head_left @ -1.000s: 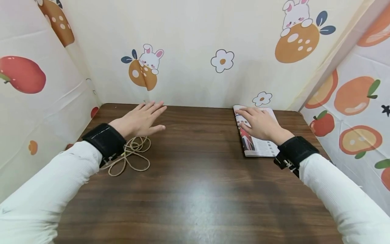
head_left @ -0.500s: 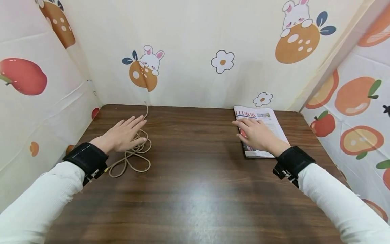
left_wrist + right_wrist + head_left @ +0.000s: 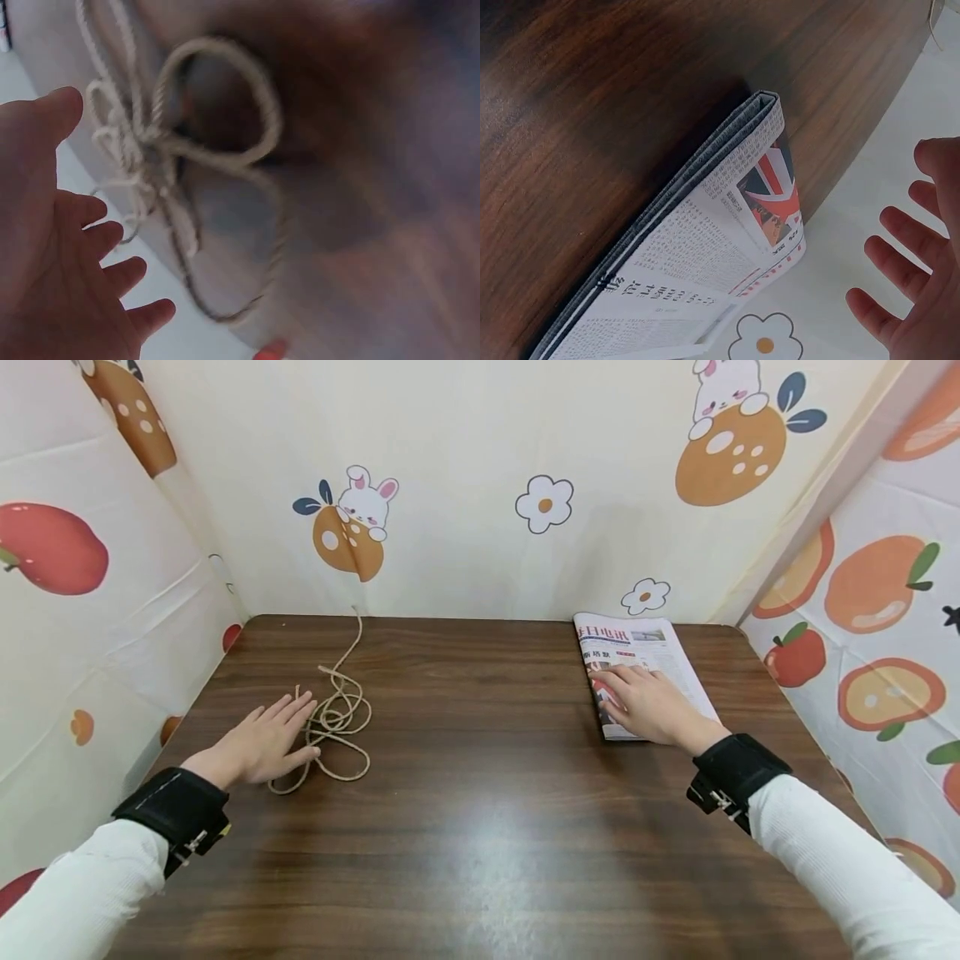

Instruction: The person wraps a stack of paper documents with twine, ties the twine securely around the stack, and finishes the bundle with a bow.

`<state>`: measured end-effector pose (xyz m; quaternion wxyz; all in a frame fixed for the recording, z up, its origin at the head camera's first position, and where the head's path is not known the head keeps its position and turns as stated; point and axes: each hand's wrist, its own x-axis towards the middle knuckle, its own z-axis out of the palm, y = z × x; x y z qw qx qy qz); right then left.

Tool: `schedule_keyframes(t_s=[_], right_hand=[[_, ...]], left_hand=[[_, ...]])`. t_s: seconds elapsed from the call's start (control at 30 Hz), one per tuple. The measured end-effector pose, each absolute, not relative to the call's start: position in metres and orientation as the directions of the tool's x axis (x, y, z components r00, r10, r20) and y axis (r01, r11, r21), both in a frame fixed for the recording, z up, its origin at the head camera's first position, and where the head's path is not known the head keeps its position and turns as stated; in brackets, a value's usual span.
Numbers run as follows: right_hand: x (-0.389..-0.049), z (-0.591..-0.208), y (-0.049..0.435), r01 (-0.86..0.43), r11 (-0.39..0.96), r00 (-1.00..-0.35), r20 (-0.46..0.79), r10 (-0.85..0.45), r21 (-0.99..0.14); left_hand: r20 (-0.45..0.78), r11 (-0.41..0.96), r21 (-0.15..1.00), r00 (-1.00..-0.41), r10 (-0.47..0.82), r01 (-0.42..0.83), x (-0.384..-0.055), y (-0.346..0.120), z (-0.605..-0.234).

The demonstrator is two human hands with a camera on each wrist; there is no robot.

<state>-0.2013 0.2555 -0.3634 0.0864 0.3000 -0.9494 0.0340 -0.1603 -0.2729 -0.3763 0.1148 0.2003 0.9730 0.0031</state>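
Observation:
A tangled beige rope lies on the left part of the table, one end trailing to the back edge. Over its left side hovers my left hand, palm down with fingers straight, holding nothing. In the left wrist view, a gap shows between the hand and the looped rope. At the back right lies a folded newspaper. My right hand is spread above its front part, fingers extended and gripping nothing. The right wrist view shows the newspaper apart from the fingers.
The dark wooden table has a patterned cloth wall behind it and similar cloth at both sides. Each wrist wears a black strap carrying a camera.
My left hand has drawn back toward the left and nearer to me, uncovering more of the rope. My right hand has shifted slightly right and toward me. Rope and newspaper stay put.

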Motion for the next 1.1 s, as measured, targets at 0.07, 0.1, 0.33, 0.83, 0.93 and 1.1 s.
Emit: schedule_keyframes(t_s=[0.07, 0.1, 0.33, 0.83, 0.93, 1.1], right_hand=[[-0.2, -0.364, 0.255, -0.588, 0.809, -0.794, 0.197, -0.575, -0.01], [-0.2, -0.365, 0.255, -0.593, 0.806, -0.791, 0.196, -0.58, -0.007], [-0.194, -0.374, 0.252, -0.608, 0.794, -0.784, 0.169, -0.598, -0.008], [-0.18, -0.384, 0.237, -0.694, 0.719, -0.704, 0.243, -0.667, -0.04], [-0.178, -0.385, 0.231, -0.711, 0.702, -0.69, 0.245, -0.682, -0.049], [-0.176, -0.388, 0.221, -0.729, 0.682, -0.671, 0.248, -0.699, -0.049]], left_hand=[[-0.224, 0.922, 0.06, -0.895, 0.385, 0.382, -0.154, -0.274, -0.383], [-0.225, 0.924, 0.066, -0.896, 0.383, 0.378, -0.152, -0.275, -0.387], [-0.208, 0.925, 0.102, -0.901, 0.38, 0.366, -0.142, -0.275, -0.404], [-0.141, 0.876, 0.117, -0.865, 0.482, 0.469, -0.14, -0.246, -0.411], [-0.12, 0.855, 0.124, -0.848, 0.517, 0.503, -0.141, -0.237, -0.415], [-0.106, 0.822, 0.128, -0.816, 0.568, 0.555, -0.141, -0.219, -0.417]])
